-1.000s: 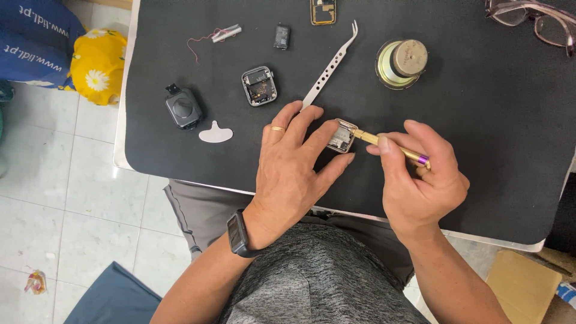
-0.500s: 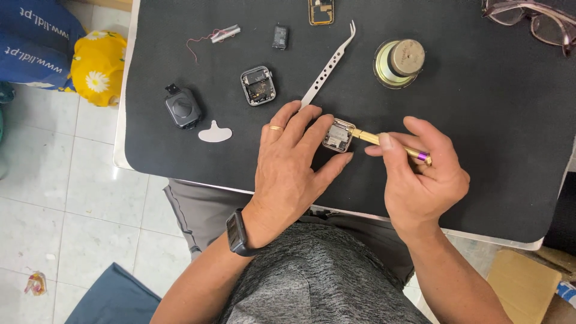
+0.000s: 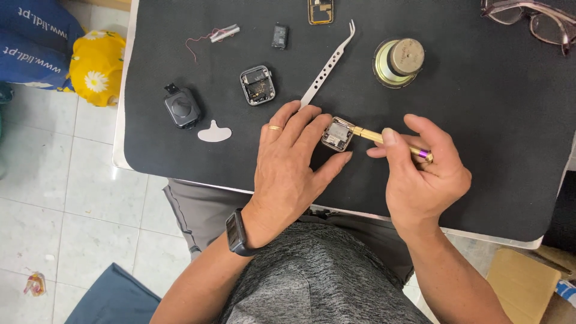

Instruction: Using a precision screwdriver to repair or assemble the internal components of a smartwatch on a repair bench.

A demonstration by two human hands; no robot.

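Steadying an opened smartwatch case [image 3: 337,134] on the black mat [image 3: 480,108], the left hand [image 3: 291,162] grips its edges while the right hand [image 3: 423,174] pinches a gold screwdriver [image 3: 390,141] against it, near curved tweezers [image 3: 327,66].

We see a small opened square watch case [image 3: 337,134] flat on the black mat, and a gold screwdriver [image 3: 384,140], purple-tipped, apparently touching its edge.
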